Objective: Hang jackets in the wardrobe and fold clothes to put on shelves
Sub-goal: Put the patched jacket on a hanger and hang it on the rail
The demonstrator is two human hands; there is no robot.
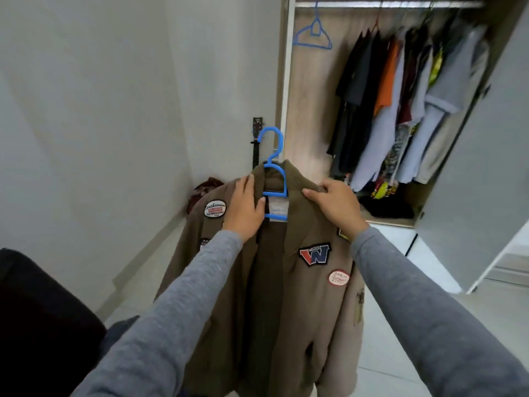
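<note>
As we stand facing an open wardrobe point(309, 110), we hold a brown jacket point(286, 305) up in front of us, in the middle of the view and apart from the wardrobe. A blue hanger point(275, 174) sits inside the jacket's collar, its hook upright above the neckline and caught on nothing. Our left hand point(246, 209) grips the left side of the collar, fingers lying over the outside of the cloth and thumb tucked in beside the hanger. Our right hand point(336, 206) grips the right shoulder, fingers curled over a fold of cloth. Both arms wear grey sleeves. The jacket hangs open at the front, with sewn patches on both chest sides, among them a red and blue W patch point(315, 254). Inside the wardrobe a rail point(372, 4) runs across the top. A second blue hanger point(313, 35) hangs bare at its left end, and a row of shirts point(400, 104) fills the right. A wardrobe door point(486, 181) stands open at the right. A guitar neck point(256, 144) shows against the white wall just behind the hook.
</note>
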